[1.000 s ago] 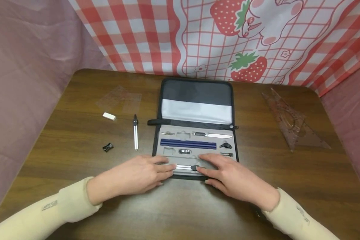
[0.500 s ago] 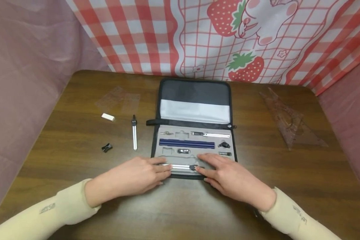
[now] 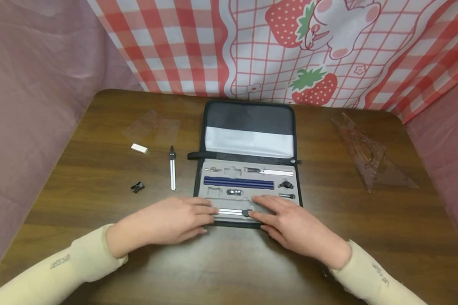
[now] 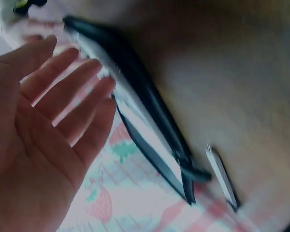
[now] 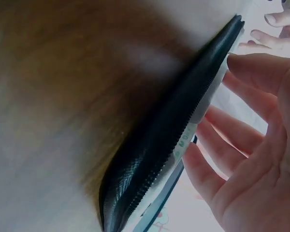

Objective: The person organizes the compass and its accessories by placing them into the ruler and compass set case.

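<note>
An open black zip case (image 3: 248, 224) lies on the table, its grey tray holding drawing instruments. Along the tray's front slot is a silver drawing compass (image 3: 230, 212) with a dark head at its right end. My left hand (image 3: 171, 220) is over the case's front left corner, fingertips at the compass's left end; the left wrist view shows its fingers extended and slightly spread. My right hand (image 3: 299, 224) lies over the front right part, a fingertip at the compass head. In the right wrist view its loosely bent fingers (image 5: 203, 169) are beside the case edge, gripping nothing visible.
Left of the case are a second silver compass (image 3: 172, 169), a white eraser-like block (image 3: 139, 148), a small black part (image 3: 137, 187) and clear plastic templates (image 3: 152, 127). Transparent set squares (image 3: 370, 152) lie at right. A checked curtain (image 3: 175, 46) hangs behind the table.
My left fingers have drawn back slightly to the left, baring more of the compass in the front slot. My right hand stays nearly still, and the case has kept its place.
</note>
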### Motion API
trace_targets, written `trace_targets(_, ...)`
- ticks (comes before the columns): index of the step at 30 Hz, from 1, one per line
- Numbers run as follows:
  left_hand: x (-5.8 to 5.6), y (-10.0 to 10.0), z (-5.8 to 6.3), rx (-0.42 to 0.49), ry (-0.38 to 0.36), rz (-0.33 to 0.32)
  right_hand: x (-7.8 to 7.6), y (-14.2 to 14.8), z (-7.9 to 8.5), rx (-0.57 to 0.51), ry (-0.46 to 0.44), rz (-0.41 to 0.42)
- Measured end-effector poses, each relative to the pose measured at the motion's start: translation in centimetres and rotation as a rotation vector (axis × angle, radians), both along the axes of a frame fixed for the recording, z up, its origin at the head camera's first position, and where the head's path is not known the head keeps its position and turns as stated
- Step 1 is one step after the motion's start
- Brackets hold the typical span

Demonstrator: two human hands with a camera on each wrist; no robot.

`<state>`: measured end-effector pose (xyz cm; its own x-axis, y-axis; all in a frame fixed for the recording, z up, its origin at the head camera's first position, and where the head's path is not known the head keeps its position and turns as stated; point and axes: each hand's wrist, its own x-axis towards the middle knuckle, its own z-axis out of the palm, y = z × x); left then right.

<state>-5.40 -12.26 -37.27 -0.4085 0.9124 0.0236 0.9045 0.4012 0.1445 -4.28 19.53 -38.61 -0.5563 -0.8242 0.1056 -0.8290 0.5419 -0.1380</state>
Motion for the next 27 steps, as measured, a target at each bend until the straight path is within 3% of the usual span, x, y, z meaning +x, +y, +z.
trace_targets(3,-1.3,-1.3,0.3,0.056,0.0,0.028,0.1,0.0,-0.1,-0.031,-0.001,-0.002)
trace_targets(8,-5.4,-4.8,0.3,0.12,0.024,0.139,0.0,-0.1,-0.1,-0.052,-0.001,-0.01)
trace_targets(11,-7.9,-7.0,0.3,0.117,0.004,0.192,0.0,-0.1,0.0,-0.048,-0.015,-0.018)
trace_targets(14,-9.7,-8.2,0.4,0.073,-0.012,0.206,-0.1,-0.1,0.1,-0.042,-0.026,-0.026)
trace_targets(19,-11.1,-8.3,0.3,-0.036,-0.009,0.148,-0.4,-0.3,0.1,-0.048,-0.028,-0.026)
trace_targets(27,-11.7,-6.5,0.4,-0.196,-0.031,0.069,-0.4,-0.4,-0.1,-0.065,-0.023,-0.031)
